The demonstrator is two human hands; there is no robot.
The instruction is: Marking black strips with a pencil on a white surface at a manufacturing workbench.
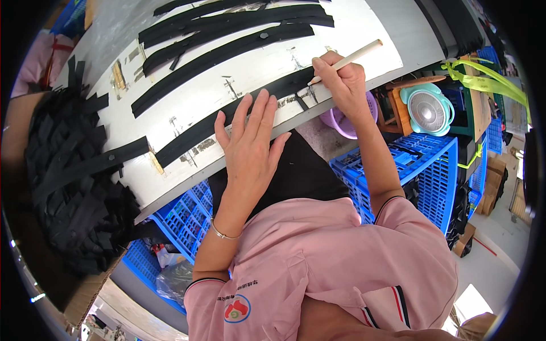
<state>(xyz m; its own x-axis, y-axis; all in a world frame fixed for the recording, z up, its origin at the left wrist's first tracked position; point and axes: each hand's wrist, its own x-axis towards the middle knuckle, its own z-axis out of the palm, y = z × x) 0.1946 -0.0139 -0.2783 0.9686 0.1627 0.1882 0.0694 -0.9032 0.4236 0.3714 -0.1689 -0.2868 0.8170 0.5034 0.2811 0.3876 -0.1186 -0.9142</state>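
Note:
My left hand (250,131) lies flat with its fingers stretched, pressing a long black fabric strip (187,138) against the white board (364,25). In my right hand (344,85) is a pale, white-tipped pencil (365,50), pinched between thumb and fingers. Its tip meets or almost meets the lower edge of the strip near the right end. Dark marks and smudges cover the board beside the strip. Farther up lie several more black strips (222,61), some crossing each other, with small round dark buttons on them.
At the left, a big heap of black strips (74,187) fills a cardboard box (85,298). Below the table edge stand blue plastic crates (432,170) and a purple basket (369,111). A teal fan (427,111) is on the right, near yellow-green ribbons (495,85).

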